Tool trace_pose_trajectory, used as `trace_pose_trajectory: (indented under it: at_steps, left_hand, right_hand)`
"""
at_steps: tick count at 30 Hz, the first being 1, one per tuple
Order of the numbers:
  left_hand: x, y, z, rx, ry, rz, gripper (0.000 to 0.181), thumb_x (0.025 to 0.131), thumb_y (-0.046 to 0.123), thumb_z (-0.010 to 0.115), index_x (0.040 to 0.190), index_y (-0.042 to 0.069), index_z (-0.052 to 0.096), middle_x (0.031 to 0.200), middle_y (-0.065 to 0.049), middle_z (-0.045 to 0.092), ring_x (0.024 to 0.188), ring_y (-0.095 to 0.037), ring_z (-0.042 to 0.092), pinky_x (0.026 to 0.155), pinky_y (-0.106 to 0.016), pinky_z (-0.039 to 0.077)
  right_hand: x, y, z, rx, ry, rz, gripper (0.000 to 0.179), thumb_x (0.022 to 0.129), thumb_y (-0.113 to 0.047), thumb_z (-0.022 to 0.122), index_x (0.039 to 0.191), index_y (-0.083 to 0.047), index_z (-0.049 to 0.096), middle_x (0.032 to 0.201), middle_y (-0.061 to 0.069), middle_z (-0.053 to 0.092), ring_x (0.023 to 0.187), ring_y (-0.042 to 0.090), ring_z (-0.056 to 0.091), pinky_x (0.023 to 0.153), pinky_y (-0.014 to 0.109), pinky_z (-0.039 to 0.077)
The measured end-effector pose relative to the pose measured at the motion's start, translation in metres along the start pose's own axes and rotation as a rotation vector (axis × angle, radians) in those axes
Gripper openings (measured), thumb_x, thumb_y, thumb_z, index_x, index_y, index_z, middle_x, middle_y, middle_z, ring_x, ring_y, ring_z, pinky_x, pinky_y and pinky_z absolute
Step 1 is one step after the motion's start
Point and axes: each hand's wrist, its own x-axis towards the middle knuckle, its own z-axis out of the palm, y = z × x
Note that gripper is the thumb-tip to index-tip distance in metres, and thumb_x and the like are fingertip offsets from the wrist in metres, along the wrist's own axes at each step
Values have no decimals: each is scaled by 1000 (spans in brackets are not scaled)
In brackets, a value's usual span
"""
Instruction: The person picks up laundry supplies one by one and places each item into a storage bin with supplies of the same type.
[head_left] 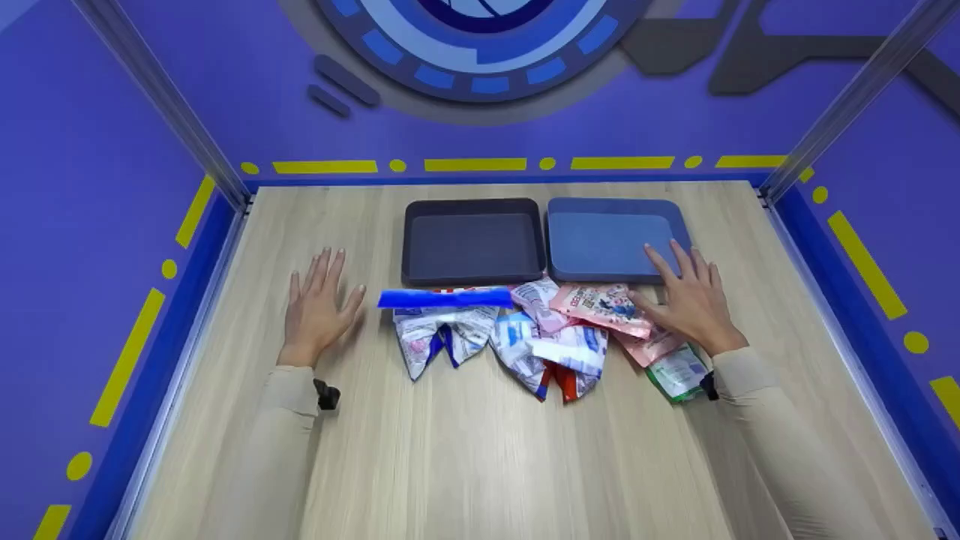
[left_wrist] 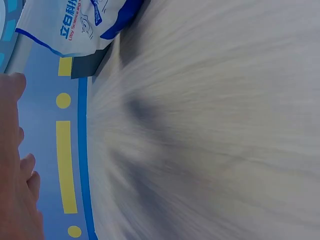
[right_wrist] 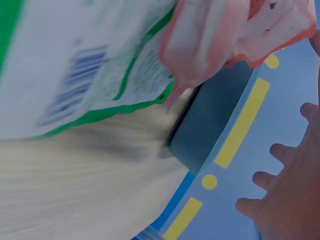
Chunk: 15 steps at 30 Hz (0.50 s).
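My left hand (head_left: 319,311) is held over the table left of the packets, fingers straight, holding nothing. Fingers of my right hand (head_left: 694,307) are spread over the near right corner of the blue-grey tray (head_left: 615,240). Its thumb lies by a pink packet (head_left: 600,304); whether they touch, I cannot tell. Under that wrist is a green-edged white packet (right_wrist: 80,75), beside a second pink packet (head_left: 651,345). Mid-row are crumpled white-and-blue packets (head_left: 517,341), one with red parts. A white packet with a blue band (head_left: 442,298) lies nearest my left hand.
A black tray (head_left: 474,247) stands beside the blue-grey one, behind the row of packets. Blue-purple panels (head_left: 487,139) with yellow markings wall in the wooden table (head_left: 450,465) at the back and both sides. Metal posts (head_left: 172,105) stand at the corners.
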Motion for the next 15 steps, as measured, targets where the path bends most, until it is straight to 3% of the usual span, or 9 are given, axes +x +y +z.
trace_pose_trajectory:
  at_steps: [15]
  left_hand:
    - [29, 1, -3, -85, -76, 28, 81, 103, 57, 50, 165, 13, 22, 170, -15, 22, 156, -35, 20, 124, -61, 6]
  right_hand:
    - [24, -20, -2, -20, -42, -40, 91, 89, -67, 64, 164, -32, 27, 169, 19, 19, 152, 53, 12, 116, 76, 7]
